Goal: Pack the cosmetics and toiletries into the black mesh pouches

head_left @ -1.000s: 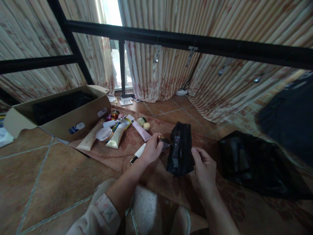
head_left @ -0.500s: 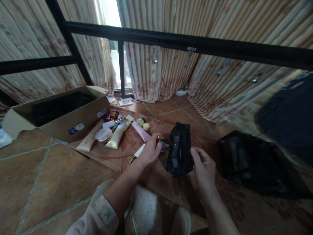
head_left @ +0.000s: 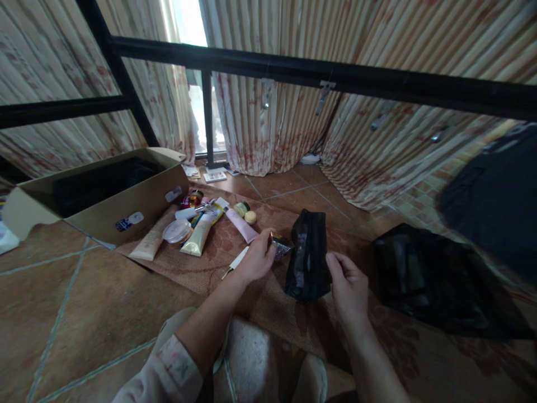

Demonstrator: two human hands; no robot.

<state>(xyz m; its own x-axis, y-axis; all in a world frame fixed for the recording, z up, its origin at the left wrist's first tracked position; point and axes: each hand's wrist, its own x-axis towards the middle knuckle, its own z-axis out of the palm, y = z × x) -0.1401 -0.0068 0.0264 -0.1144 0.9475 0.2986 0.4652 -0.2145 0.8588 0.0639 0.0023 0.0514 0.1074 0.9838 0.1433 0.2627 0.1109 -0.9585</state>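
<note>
My left hand (head_left: 259,258) is closed on a small, shiny dark packet (head_left: 281,246), whose exact kind I cannot make out. It is held just left of a black mesh pouch (head_left: 308,254). My right hand (head_left: 349,282) pinches the pouch's right edge, thumb and fingers pressed together. The pouch stands upright on the brown woven cloth (head_left: 268,313). Close to my left hand lie a pink tube (head_left: 241,224) and a slim white tube (head_left: 239,258), the latter partly hidden by my wrist.
Several cosmetics lie to the left, among them a beige tube (head_left: 153,238), a gold tube (head_left: 197,235) and a round clear jar (head_left: 177,230). A cardboard box (head_left: 151,204) stands behind them. At right lies a larger black mesh bag (head_left: 432,280). A black metal rail (head_left: 293,66) crosses before the curtains.
Almost nothing differs. The shiny packet in my left hand is turned slightly; both hands keep their places at the pouch.
</note>
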